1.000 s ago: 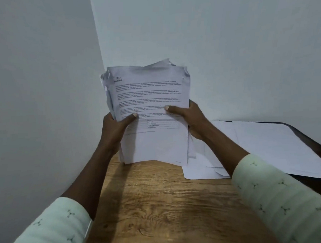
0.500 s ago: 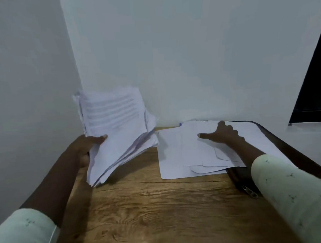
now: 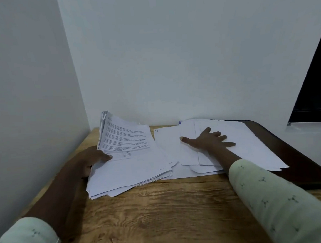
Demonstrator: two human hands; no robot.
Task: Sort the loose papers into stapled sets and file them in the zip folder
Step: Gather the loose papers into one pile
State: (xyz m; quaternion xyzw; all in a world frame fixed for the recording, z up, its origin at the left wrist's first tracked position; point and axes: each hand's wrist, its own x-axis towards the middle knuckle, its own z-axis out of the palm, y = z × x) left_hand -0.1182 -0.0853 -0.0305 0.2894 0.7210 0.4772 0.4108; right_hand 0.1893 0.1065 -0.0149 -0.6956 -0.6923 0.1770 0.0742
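Both hands are on paper. Left hand (image 3: 94,159) grips the left edge of a thick stack of white printed sheets (image 3: 132,160), with its thumb curled over the top page and its fingers hidden beneath. Right hand (image 3: 209,140) lies palm down with straight, spread fingers, pressing flat on a loose spread of blank white sheets (image 3: 250,146).

Pale grey matte walls (image 3: 171,55) meet in a corner behind the brown wooden table with bold wavy grain (image 3: 161,214). On the table's right side lies a dark brown flat zip folder with a rounded far corner (image 3: 295,160), smooth and dull. The loose sheets lie fanned over it and spill onto the wood, some with rounded corners.

The printed stack is uneven and splayed. Its left side is lifted, while its near right corner rests on the table and overlaps the loose sheets. Pale green sleeves with small dark motifs (image 3: 271,199) cover both forearms.
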